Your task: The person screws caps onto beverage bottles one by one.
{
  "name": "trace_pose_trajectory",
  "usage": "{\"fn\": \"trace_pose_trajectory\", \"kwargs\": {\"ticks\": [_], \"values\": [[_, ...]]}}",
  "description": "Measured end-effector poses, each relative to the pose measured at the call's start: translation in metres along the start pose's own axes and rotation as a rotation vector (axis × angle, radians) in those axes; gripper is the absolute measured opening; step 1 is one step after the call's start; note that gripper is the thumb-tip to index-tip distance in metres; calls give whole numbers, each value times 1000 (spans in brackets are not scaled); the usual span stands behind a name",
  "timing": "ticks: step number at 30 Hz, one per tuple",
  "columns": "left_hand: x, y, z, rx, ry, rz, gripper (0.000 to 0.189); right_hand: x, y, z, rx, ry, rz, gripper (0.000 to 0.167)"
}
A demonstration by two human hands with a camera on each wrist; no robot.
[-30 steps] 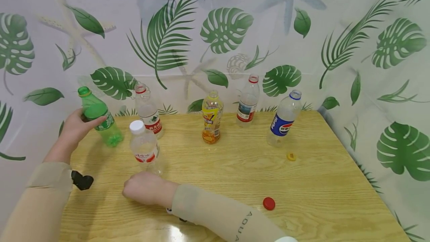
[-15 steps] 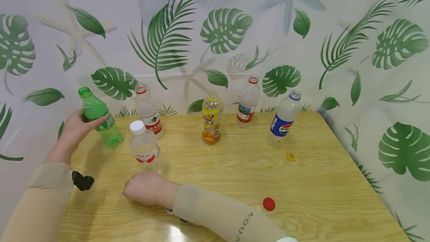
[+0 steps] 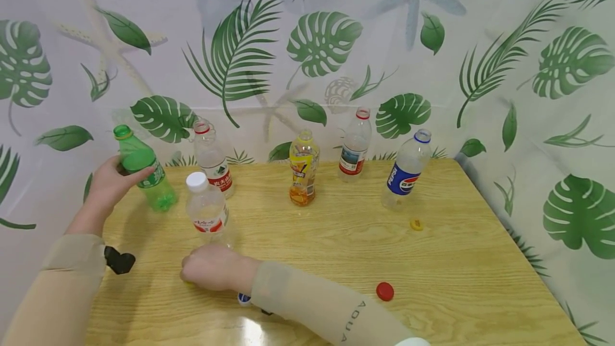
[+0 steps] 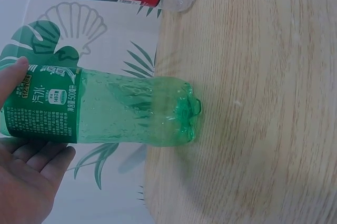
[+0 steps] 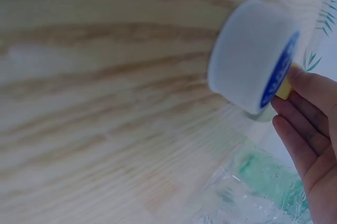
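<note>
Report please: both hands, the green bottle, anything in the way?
Left hand grips green bottle. Right hand pinches yellow piece, partly hidden. White-capped bottle stands close to right hand, possibly in way.

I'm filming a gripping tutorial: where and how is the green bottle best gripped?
I'd grip the green bottle round its label, from the left, as the left hand does: it looks upright, the body there is round, the narrower neck is free, and a red-labelled clear bottle stands close on its right.
</note>
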State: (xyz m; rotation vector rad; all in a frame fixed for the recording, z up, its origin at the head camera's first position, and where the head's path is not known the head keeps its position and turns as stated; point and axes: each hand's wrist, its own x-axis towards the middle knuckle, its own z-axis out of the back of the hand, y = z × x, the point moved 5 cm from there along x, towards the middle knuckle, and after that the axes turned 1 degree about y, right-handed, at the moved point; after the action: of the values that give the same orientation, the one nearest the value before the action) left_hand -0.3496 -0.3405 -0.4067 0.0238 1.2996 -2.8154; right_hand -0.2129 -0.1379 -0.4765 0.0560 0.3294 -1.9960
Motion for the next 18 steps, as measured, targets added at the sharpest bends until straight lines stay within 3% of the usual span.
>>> {"fn": "trace_pose_trajectory", "kwargs": {"ticks": [18], "values": [[-2,7,2,-20,-25,4,93,-2,-2,-1,46,-12,17,17]]}}
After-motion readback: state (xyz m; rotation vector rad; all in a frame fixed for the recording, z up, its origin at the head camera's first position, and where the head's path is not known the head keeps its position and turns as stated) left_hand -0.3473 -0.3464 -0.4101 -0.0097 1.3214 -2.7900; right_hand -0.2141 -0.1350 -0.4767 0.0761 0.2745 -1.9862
